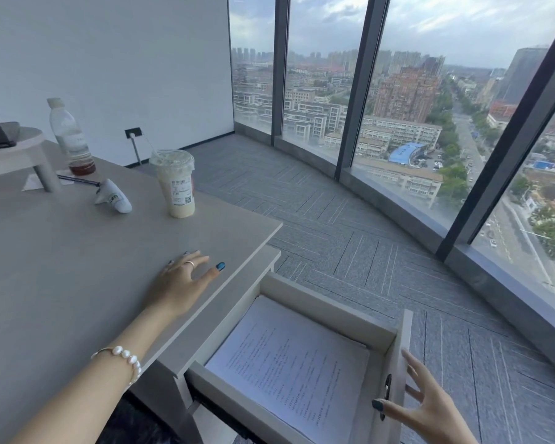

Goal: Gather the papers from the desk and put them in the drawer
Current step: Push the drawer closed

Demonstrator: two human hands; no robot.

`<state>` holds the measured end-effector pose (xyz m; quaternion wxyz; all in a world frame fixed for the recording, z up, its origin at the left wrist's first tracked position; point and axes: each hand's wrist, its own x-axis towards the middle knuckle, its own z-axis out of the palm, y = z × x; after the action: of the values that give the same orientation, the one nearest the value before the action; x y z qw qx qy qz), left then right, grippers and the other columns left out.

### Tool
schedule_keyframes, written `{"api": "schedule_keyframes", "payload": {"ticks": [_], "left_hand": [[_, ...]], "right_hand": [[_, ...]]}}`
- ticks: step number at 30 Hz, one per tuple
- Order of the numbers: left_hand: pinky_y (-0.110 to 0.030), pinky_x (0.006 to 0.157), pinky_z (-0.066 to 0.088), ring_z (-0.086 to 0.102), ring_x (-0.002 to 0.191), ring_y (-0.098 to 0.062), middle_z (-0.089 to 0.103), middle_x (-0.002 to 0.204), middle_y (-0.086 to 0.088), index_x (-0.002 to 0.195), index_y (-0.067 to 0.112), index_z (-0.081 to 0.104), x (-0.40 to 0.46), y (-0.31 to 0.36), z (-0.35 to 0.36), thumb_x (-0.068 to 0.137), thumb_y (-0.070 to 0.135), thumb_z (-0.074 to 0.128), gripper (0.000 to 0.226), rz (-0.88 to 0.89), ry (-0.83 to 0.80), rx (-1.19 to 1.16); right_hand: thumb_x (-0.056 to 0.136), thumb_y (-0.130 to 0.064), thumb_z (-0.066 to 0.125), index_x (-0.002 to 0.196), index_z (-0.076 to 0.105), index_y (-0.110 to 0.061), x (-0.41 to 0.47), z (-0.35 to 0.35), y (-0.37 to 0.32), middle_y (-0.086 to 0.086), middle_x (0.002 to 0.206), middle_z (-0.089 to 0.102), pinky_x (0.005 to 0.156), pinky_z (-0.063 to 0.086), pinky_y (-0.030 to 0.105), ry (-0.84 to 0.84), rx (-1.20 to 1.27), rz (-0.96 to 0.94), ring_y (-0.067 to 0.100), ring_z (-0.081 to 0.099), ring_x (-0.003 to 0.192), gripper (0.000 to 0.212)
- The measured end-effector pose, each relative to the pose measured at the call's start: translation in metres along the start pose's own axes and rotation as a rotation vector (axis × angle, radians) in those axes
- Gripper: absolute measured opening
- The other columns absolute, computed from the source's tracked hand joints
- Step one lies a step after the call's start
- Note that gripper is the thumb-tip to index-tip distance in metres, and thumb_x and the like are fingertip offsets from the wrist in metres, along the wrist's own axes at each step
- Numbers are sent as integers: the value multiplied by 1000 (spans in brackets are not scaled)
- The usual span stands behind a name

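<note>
White papers [289, 363] with small printed lines lie flat inside the open drawer [330, 310]. The drawer is pulled out from under the right end of the grey table [77, 251]. The papers fill most of the drawer's floor, and a few sheets under the top one peek out at the far edge.

The right hand [430, 408] is at the drawer's front panel. Its fingers [412, 363] are spread wide and hold nothing. The thumb, with a dark painted nail, is just beside a small dark handle on the panel. I cannot tell if the hand touches the panel.

The left hand [181, 280] rests flat on the table near its right edge. Its fingers are spread apart too, and they hold nothing. One finger has a ring on it. A bracelet [125, 357] of pale beads goes around the wrist.

Farther back on the table stands a plastic cup [175, 184] with a dome lid and a pale drink inside. Near it lies a small white thing [114, 197] on a dark cord. A clear bottle [69, 136] stands behind, with a little brown drink at the bottom. A low stand [20, 152] is at the far left.

Big windows [414, 107] show a city far below, and the floor [350, 235] is grey carpet.
</note>
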<state>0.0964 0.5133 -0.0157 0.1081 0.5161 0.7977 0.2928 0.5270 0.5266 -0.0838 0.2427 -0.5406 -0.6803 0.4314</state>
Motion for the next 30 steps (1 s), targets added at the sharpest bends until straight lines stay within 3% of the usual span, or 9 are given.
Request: {"api": "schedule_keyframes", "payload": {"ticks": [4, 9, 12, 14, 18, 22, 25, 28, 30], "left_hand": [[-34, 116, 19, 30, 140, -15, 41, 149, 2, 128, 21, 54, 0, 1, 0, 60, 78, 32, 92, -1, 4, 1], [-33, 116, 17, 29, 140, -14, 40, 149, 3, 128, 22, 54, 0, 0, -1, 64, 77, 34, 87, -3, -3, 16], [-31, 116, 15, 28, 141, -13, 41, 149, 4, 129, 22, 54, -1, 0, 0, 62, 80, 29, 91, 0, -2, 17], [-31, 116, 15, 28, 141, -12, 41, 149, 5, 129, 22, 54, -1, 0, 0, 63, 79, 29, 90, 1, 6, 13], [-31, 116, 14, 27, 141, -10, 41, 148, 6, 128, 24, 55, 0, -3, 2, 61, 81, 25, 93, 2, 16, -2], [-30, 117, 13, 27, 141, -11, 41, 148, 4, 127, 23, 55, -1, 0, 1, 60, 80, 22, 94, 25, 17, -12], [-30, 117, 11, 26, 141, -10, 40, 149, 5, 128, 23, 54, -3, 1, 0, 60, 80, 21, 95, 25, 18, -27], [-28, 117, 9, 24, 141, -7, 38, 150, 6, 129, 24, 52, -3, 0, -1, 58, 86, 18, 100, 23, 4, -40], [-27, 117, 9, 24, 141, -6, 38, 150, 7, 130, 24, 52, -3, 1, -1, 58, 86, 18, 100, 24, 1, -43]], "right_hand": [[31, -56, 87, 127, 27, -51, 10, 11, -2, -6, 151, 22, 101, 40, 26, -68, -3, -109, 8, 29, 130, 114], [32, -54, 89, 124, 11, -73, 34, 36, -12, -11, 147, 10, 100, 34, 14, -187, -54, -207, 10, 18, 138, 122], [30, -59, 87, 111, 0, -83, 48, 56, -24, -12, 148, 1, 104, 30, 13, -265, -78, -247, 7, 14, 138, 121], [31, -59, 86, 118, -1, -78, 58, 68, -32, -12, 150, -2, 105, 30, 15, -295, -75, -265, 7, 15, 138, 124], [36, -52, 87, 134, 3, -51, 79, 97, -46, -18, 150, 0, 100, 37, 15, -300, -60, -236, 9, 34, 128, 129], [36, -65, 80, 139, 4, -38, 100, 127, -59, -18, 148, 5, 105, 33, 17, -282, -63, -273, 6, 31, 130, 130], [40, -62, 78, 145, 4, -29, 112, 147, -72, -17, 146, 8, 103, 35, 15, -298, -26, -247, 8, 37, 126, 133], [50, -51, 77, 144, 16, -25, 123, 166, -84, -15, 145, 21, 95, 37, 5, -286, 70, -246, 7, 42, 123, 115], [53, -45, 75, 135, 24, -33, 128, 177, -92, -28, 136, 22, 94, 37, 3, -292, 125, -257, 7, 43, 122, 98]]}}
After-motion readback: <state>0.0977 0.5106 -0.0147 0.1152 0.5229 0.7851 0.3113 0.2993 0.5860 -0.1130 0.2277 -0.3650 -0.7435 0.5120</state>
